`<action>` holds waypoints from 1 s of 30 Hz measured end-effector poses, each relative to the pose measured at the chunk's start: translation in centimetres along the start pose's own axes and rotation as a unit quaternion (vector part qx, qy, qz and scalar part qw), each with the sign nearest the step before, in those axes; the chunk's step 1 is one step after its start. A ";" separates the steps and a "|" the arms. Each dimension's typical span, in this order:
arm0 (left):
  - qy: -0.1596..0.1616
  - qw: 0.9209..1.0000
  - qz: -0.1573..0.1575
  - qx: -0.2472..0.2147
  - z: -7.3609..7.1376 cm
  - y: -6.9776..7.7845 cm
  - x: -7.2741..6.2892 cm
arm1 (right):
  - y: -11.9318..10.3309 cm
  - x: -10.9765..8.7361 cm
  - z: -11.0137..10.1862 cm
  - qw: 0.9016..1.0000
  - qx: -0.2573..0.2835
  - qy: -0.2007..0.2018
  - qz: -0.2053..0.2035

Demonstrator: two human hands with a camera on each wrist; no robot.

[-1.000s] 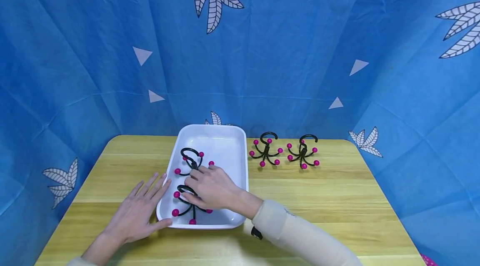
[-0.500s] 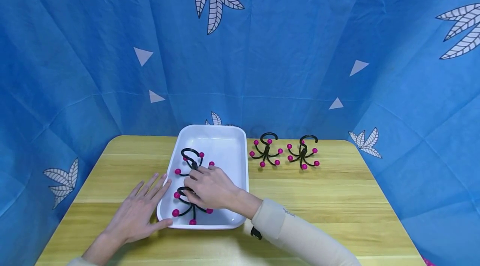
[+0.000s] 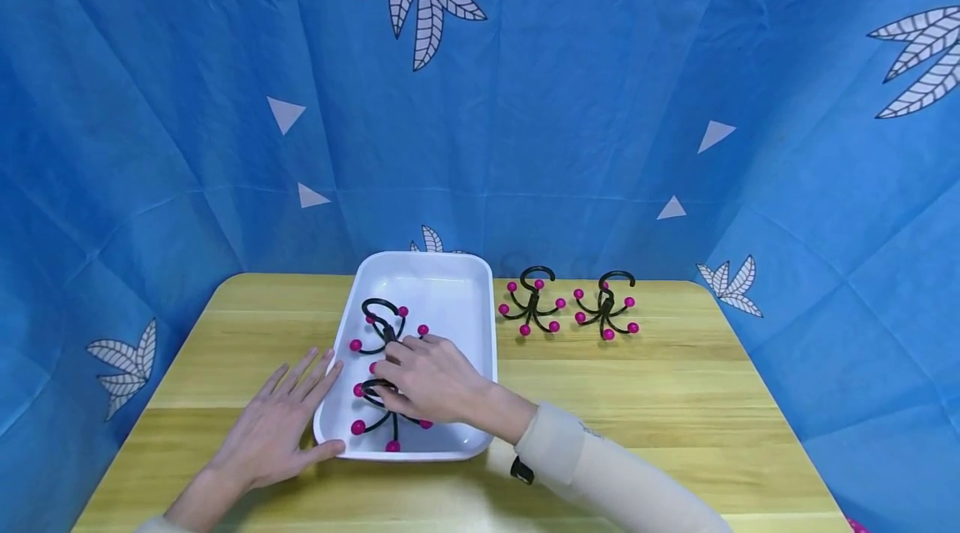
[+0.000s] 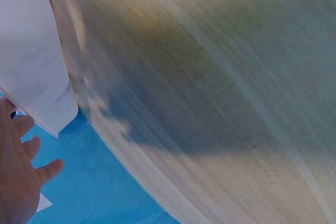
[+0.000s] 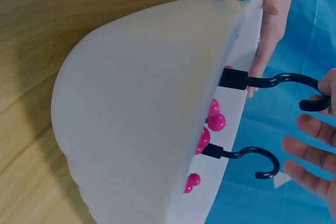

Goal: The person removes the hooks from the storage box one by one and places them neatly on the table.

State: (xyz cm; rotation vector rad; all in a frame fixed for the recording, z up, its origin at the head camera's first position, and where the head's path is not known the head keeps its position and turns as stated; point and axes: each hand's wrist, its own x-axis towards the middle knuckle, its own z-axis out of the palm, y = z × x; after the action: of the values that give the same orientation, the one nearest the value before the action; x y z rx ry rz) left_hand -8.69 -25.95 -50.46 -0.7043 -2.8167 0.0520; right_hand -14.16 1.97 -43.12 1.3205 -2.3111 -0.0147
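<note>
Inside the white tray [image 3: 480,291] are two black swivel hook hangers with pink ball tips. The right hand [image 3: 435,379] is over the tray, its thumb and forefinger pinching the curved hook of the near hanger [image 3: 394,424]. In the right wrist view that same hook [image 5: 283,78] sits between the fingertips, while the other fingers extend past it. Just beyond stands the far hanger [image 3: 387,333], its lower arms partly covered by the right hand. Spread flat, the left hand [image 3: 277,424] touches the tray's left rim with its fingertips and thumb; it grips nothing.
Two more hangers of the same kind stand on the wooden table [image 3: 637,408] right of the tray: one close to it [image 3: 533,301] and another further right [image 3: 607,306]. A blue patterned cloth [image 3: 585,99] encloses the table's back and sides.
Over the last half second, the right hand has shifted slightly right, and the near hanger has moved a little right with it. The left hand, tray and other hangers stay put.
</note>
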 end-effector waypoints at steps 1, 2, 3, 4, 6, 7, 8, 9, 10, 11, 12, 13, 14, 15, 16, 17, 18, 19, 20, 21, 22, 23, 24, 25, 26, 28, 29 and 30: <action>-0.003 1.000 -0.001 -0.001 0.0 0.0 0.0 | 0.0 -0.1 -0.2 1.000 0.000 0.000 -0.001; -0.005 1.000 -0.002 -0.004 0.0 0.0 -0.1 | 0.1 -0.1 -0.3 1.000 0.000 0.001 -0.001; -0.007 1.000 -0.004 -0.006 0.0 0.1 -0.1 | 0.1 -0.2 -0.4 1.000 0.000 0.002 -0.002; -0.009 1.000 -0.005 -0.007 0.0 0.1 -0.1 | 0.2 -0.2 -0.6 1.000 -0.002 0.004 -0.002; -0.012 1.000 -0.007 -0.008 0.0 0.2 0.0 | 0.4 -0.4 -0.8 1.000 -0.007 0.008 -0.005; -0.013 1.000 -0.008 -0.008 0.0 0.2 0.0 | 0.5 -0.4 -0.9 1.000 -0.009 0.011 -0.006; -0.014 1.000 -0.009 -0.009 0.0 0.2 0.0 | 0.7 -0.5 -1.0 1.000 -0.010 0.012 -0.007; -0.016 1.000 -0.011 -0.009 0.0 0.2 0.0 | 0.8 -0.6 -1.1 1.000 -0.011 0.014 -0.008; -0.017 1.000 -0.012 -0.008 -0.1 0.2 0.0 | 0.9 -0.6 -1.2 1.000 -0.011 0.016 -0.008; -0.018 1.000 -0.013 -0.008 -0.1 0.2 0.0 | 1.0 -0.7 -1.4 1.000 -0.009 0.017 -0.009; -0.018 1.000 -0.014 -0.008 -0.1 0.3 0.0 | 1.1 -0.8 -1.5 1.000 -0.008 0.018 -0.009; -0.017 1.000 -0.013 -0.008 -0.1 0.3 0.0 | 1.2 -0.8 -1.7 1.000 -0.008 0.020 -0.009; -0.015 1.000 -0.012 -0.007 -0.1 0.3 0.0 | 1.4 -0.9 -1.8 1.000 -0.007 0.021 -0.008; -0.012 1.000 -0.010 -0.005 -0.1 0.2 0.0 | 1.5 -0.9 -1.9 1.000 -0.007 0.023 -0.007; -0.008 1.000 -0.008 -0.004 -0.1 0.2 0.0 | 1.7 -0.9 -2.1 1.000 -0.005 0.026 -0.006; -0.004 1.000 -0.006 -0.003 -0.1 0.2 0.0 | 1.8 -1.0 -2.2 1.000 -0.002 0.030 -0.004; 0.000 1.000 -0.006 -0.004 -0.2 0.2 0.0 | 2.0 -1.0 -2.4 0.999 0.001 0.033 -0.003; 0.002 1.000 -0.006 -0.003 -0.2 0.1 0.0 | 2.1 -0.9 -2.5 0.999 0.003 0.038 -0.001; 0.005 1.000 -0.005 -0.002 -0.2 0.1 0.0 | 2.3 -0.9 -2.7 0.999 0.005 0.043 0.000; 0.006 1.000 -0.005 -0.003 -0.2 0.1 0.0 | 2.4 -0.9 -2.8 0.999 0.009 0.048 0.002; 0.006 1.000 -0.006 -0.003 -0.2 0.1 0.0 | 2.6 -0.9 -3.0 0.999 0.013 0.053 0.003; 0.006 1.000 -0.006 -0.002 -0.2 0.0 0.0 | 2.8 -0.9 -3.1 0.998 0.014 0.056 0.004; 0.004 1.000 -0.007 -0.003 -0.2 0.0 0.0 | 2.9 -0.9 -3.3 0.998 0.014 0.057 0.005; 0.003 1.000 -0.006 -0.001 -0.2 0.0 0.0 | 3.1 -0.9 -3.4 0.998 0.013 0.059 0.006; 0.004 1.000 -0.004 0.000 -0.2 0.0 0.0 | 3.3 -1.0 -3.6 0.998 0.012 0.059 0.008; 0.003 1.000 -0.003 0.002 -0.2 0.1 -0.1 | 3.6 -1.1 -4.0 0.998 0.012 0.057 0.012; 0.002 1.000 -0.004 0.003 -0.2 0.1 -0.1 | 3.8 -1.1 -4.1 0.998 0.011 0.056 0.015; 0.001 1.000 -0.005 0.003 -0.2 0.1 -0.1 | 4.0 -1.2 -4.3 0.998 0.012 0.055 0.018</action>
State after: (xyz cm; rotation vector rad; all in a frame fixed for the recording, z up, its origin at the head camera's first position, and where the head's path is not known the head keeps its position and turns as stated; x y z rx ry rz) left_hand -8.54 -25.91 -50.31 -0.6899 -2.8165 0.0572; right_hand -15.19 6.02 -38.81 1.2591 -2.2476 0.0951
